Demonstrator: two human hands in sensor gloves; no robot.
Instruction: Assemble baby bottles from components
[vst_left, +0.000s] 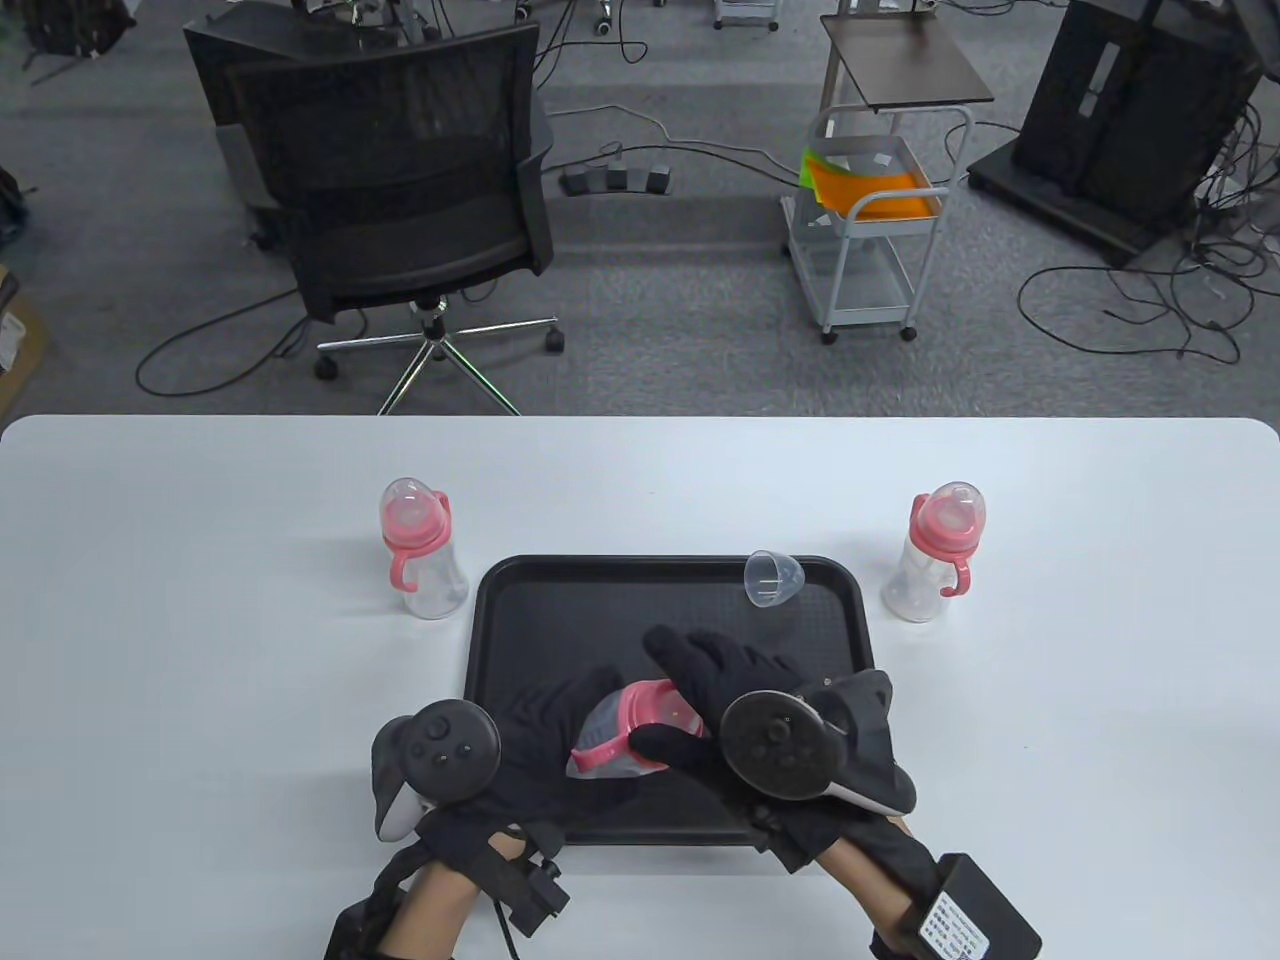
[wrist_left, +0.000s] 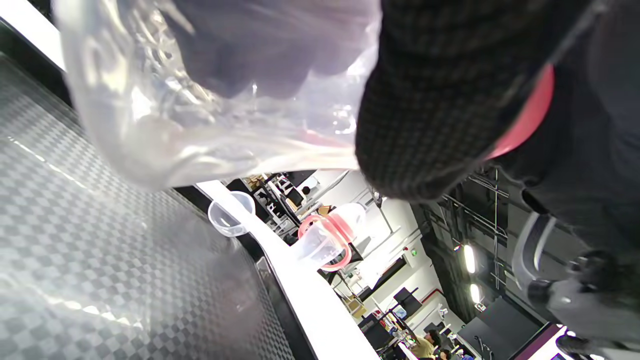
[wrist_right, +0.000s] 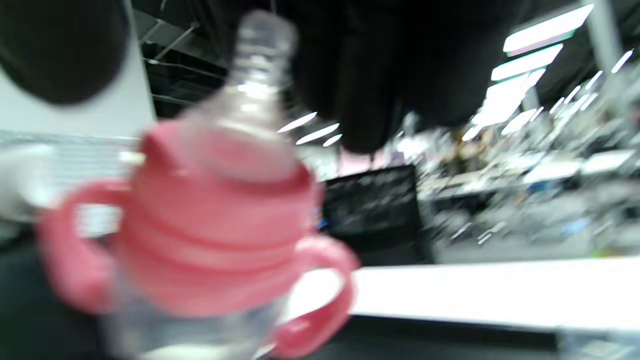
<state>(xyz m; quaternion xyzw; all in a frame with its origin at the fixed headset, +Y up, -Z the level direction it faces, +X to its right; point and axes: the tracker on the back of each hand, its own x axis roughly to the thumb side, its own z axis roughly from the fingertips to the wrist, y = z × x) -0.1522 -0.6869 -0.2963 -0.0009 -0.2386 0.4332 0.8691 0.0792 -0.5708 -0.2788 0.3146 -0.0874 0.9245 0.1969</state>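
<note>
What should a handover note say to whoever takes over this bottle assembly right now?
Left hand holds the clear bottle by its body over the black tray. Right hand grips its pink collar, nipple fitted.
Done: two capped bottles stand on the table, left bottle and right bottle.
Left: finish seating the collar, then fit the clear cap lying on the tray.

Three baby bottles show: one capped bottle (vst_left: 420, 550) standing left of the tray, a second capped bottle (vst_left: 935, 553) standing right of it, and a third bottle (vst_left: 630, 735) without a cap. One loose clear cap (vst_left: 772, 578) lies on the single black tray (vst_left: 520, 620). Two gloved hands are in view, the left hand (vst_left: 530, 760) and the right hand (vst_left: 730, 700).
</note>
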